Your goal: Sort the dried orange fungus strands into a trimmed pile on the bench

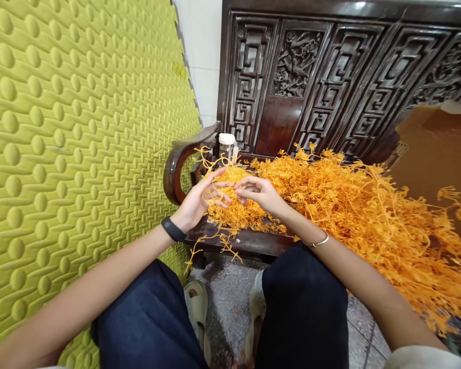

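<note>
A big heap of thin orange plastic strands [353, 205] lies along the seat of a dark carved wooden bench [253, 241]. Both hands meet over the heap's left end. My left hand [202, 197], with a black band at the wrist, cups a few orange strands, its fingers curled round them. My right hand [259, 192], with a thin silver bangle on the wrist, pinches the same strands with bent fingers. Some strands hang over the bench's front edge [215, 246].
A yellow-green bumpy foam mat [72, 143] leans upright at the left. A clear jar with a white lid [226, 146] stands at the bench's back left by the armrest [180, 159]. Brown cardboard [438, 143] rests at the right. My knees and sandals are over a speckled floor [230, 302].
</note>
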A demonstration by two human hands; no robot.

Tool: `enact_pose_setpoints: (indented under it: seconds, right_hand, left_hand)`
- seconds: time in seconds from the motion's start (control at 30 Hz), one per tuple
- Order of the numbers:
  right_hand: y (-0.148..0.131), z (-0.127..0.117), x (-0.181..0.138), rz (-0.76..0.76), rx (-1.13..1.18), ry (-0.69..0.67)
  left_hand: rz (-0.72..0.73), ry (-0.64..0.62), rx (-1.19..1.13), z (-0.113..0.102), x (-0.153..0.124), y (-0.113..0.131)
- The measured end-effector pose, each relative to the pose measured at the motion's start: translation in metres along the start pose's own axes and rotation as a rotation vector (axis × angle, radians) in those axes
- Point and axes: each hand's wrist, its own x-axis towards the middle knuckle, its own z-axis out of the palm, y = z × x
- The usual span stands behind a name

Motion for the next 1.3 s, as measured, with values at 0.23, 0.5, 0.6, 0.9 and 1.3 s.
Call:
enact_pose_setpoints:
  seconds: [0.23, 0.5, 0.6, 0.9, 1.3]
  right_hand:
    - [0.002, -0.012, 0.005, 0.043, 0.325, 0.153]
    - [0.004, -0.018, 0.01, 0.035, 0.437, 0.161]
    - [0.003, -0.021, 0.011, 0.006, 0.432, 0.17]
    - [0.005, -0.03, 0.013, -0.131, 0.268, 0.142]
    - [-0.007, -0.026, 0.004, -0.176, 0.559, 0.097]
  left_hand:
    - [0.077, -0.027, 0.06, -0.001, 0.0, 0.004]
    - [0.028, 0.073, 0.013, -0.005, -0.001, 0.01]
    - [0.01, 0.104, -0.025, -0.011, 0.003, 0.008]
    - [-0.017, 0.056, -0.115, -0.024, 0.006, 0.011]
    - [-0.372, -0.466, 0.158, -0.013, -0.001, 0.007]
